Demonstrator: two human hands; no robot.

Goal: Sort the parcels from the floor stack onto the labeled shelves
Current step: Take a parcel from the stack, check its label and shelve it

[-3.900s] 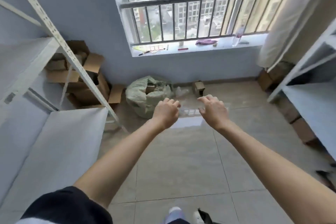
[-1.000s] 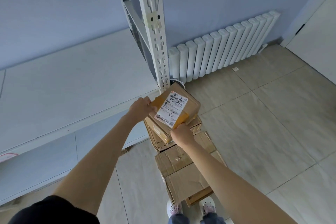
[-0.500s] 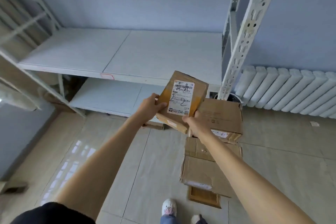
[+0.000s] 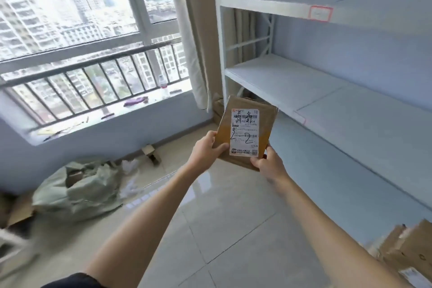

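A small brown cardboard parcel [image 4: 245, 131] is held up in front of me, its white shipping label with handwritten marks facing me. My left hand [image 4: 205, 151] grips its lower left edge, thumb on the front. My right hand [image 4: 268, 165] grips its lower right corner. The white metal shelf unit [image 4: 304, 91] stands to the right, its boards bare, with a red-bordered label [image 4: 320, 13] on the upper board's front edge. The stack of brown parcels [image 4: 406, 250] shows at the bottom right on the floor.
A window with a railing [image 4: 88, 63] fills the left; a bottle [image 4: 163, 85] and small items lie on its sill. A curtain [image 4: 194, 30] hangs by the shelf post. A green sack [image 4: 77, 190] and a small box [image 4: 150, 153] sit on the tiled floor.
I lifted the parcel off the floor stack and turned left with it. The view now faces the window end of the shelf, and the stack has dropped to the bottom right.
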